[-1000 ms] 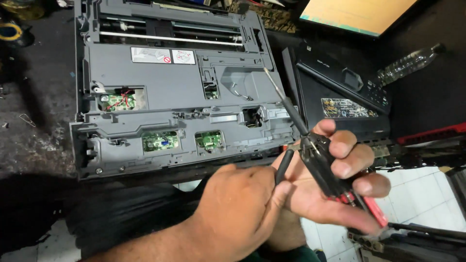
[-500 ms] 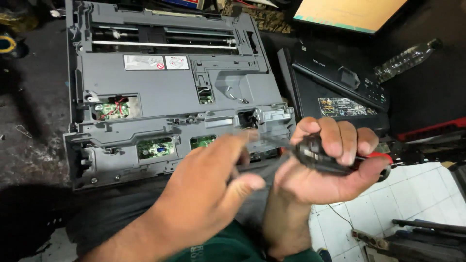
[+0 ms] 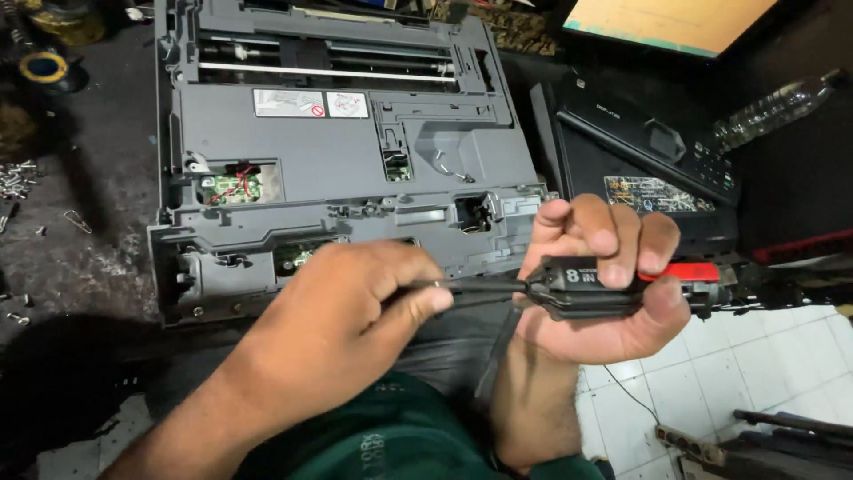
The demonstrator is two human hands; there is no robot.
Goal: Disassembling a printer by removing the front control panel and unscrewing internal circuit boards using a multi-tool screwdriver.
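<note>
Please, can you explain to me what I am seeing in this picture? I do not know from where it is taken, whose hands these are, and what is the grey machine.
The picture comes from a camera worn on a person's head, looking down, so both hands belong to that person. The right hand grips a screwdriver handle, black with a red end, held sideways. The left hand pinches the thin metal shaft that sticks out of that handle. Behind the hands lies a grey printer chassis with its covers off: you can see rollers at the top, small green circuit boards in openings, and red wires. To its right lies a black printer cover, and beyond it a clear plastic bottle. Loose screws lie on the dark surface at the left.
</note>
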